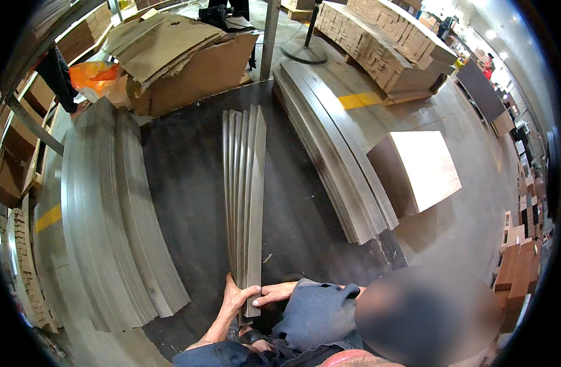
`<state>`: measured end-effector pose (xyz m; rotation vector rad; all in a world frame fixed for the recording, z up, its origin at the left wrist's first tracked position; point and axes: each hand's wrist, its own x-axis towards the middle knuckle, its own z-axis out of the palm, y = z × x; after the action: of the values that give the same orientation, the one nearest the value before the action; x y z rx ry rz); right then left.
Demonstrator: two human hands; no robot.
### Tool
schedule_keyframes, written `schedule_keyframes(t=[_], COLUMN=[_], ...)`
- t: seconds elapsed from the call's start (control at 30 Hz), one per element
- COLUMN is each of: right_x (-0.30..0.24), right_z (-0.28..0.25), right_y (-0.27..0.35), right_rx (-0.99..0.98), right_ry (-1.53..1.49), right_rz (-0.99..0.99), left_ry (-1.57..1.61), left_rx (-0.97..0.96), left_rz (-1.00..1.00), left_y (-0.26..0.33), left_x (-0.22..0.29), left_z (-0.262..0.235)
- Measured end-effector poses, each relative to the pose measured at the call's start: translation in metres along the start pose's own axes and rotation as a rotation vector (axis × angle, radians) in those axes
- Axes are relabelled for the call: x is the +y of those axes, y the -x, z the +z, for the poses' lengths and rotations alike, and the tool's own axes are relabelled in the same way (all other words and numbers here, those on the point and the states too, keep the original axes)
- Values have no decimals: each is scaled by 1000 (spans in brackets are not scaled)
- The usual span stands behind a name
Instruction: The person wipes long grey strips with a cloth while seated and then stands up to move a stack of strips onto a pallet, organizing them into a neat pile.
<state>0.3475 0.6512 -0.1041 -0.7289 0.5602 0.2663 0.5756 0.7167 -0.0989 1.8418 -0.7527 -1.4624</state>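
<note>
Several long, narrow grey planks (241, 202) stand on edge or tilted side by side in the middle of a dark tabletop (182, 165), their near ends toward me. My left hand (236, 296) grips the near end of this bundle from the left, its thumb across the top. From the right, my right hand (273, 294) presses its fingers and thumb on the bundle's right side, close to the left thumb. A blue-grey sleeve (314, 309) covers the right forearm. The undersides of the fingers are hidden by the planks.
Stacks of grey planks lie along the table's left (103, 226) and right (335, 153) sides. Cardboard (189, 73) stands past the far edge beside a metal post (269, 43). A pale box (424, 171) and stacked wood (384, 55) are at right. Someone's leg (57, 79) shows far left.
</note>
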Motion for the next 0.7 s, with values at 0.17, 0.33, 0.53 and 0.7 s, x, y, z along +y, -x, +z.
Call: schedule_keyframes(t=[0.17, 0.33, 0.53, 0.7], right_x=[-12, -40, -124, -190], right_z=[-1, -24, -33, -33], right_y=[-68, -80, -62, -77], right_rx=[-126, 2, 508, 290], right_ry=[286, 657, 1142, 1955], right_rz=[-114, 98, -262, -712], left_ry=[-335, -630, -819, -845], left_rx=[127, 319, 522, 635], left_rz=[-31, -28, 132, 259], left_y=[-3, -12, -43, -54], left_x=[19, 28, 29, 12], left_z=[-11, -5, -16, 4])
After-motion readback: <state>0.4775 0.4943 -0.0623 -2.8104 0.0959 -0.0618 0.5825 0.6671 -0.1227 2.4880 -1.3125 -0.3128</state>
